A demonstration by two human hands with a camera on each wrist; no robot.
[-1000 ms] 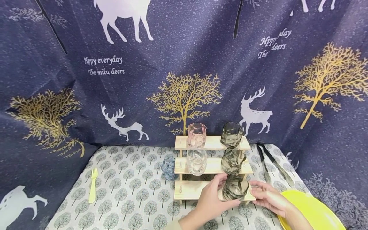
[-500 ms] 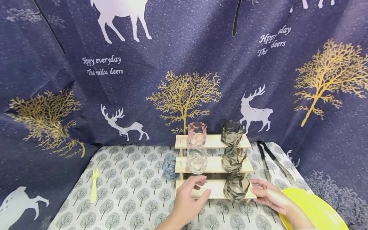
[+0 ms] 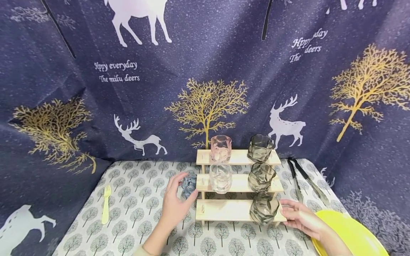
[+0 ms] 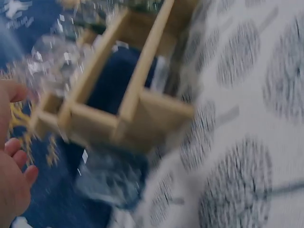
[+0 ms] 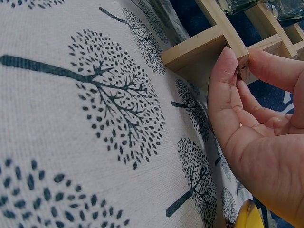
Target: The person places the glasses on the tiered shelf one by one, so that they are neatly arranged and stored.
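My left hand [image 3: 175,202] reaches beside a blue glass cup [image 3: 189,186] on the cloth left of the shelf, thumb and fingers spread on either side of it. In the blurred left wrist view, the blue cup [image 4: 114,178] stands apart from my fingers [image 4: 19,159]. With thumb and fingers, my right hand [image 3: 299,217] pinches the right end of the bottom board of a three-tier wooden shelf [image 5: 199,52]. Smoky grey cups stand at the right of the top [image 3: 260,148], middle [image 3: 261,177] and bottom [image 3: 264,208] boards. A pink cup [image 3: 221,148] and a clear cup [image 3: 221,178] stand at left.
A yellow fork [image 3: 106,204] lies on the tree-print cloth at left. Black-handled tongs [image 3: 307,181] lie right of the shelf. The yellow plate [image 3: 347,233] sits at front right, partly under my right forearm. A dark blue deer-print curtain [image 3: 205,53] hangs behind.
My left hand has left the bottom smoky cup and moved left across the shelf front to the blue cup. The right hand stays at the shelf's end.
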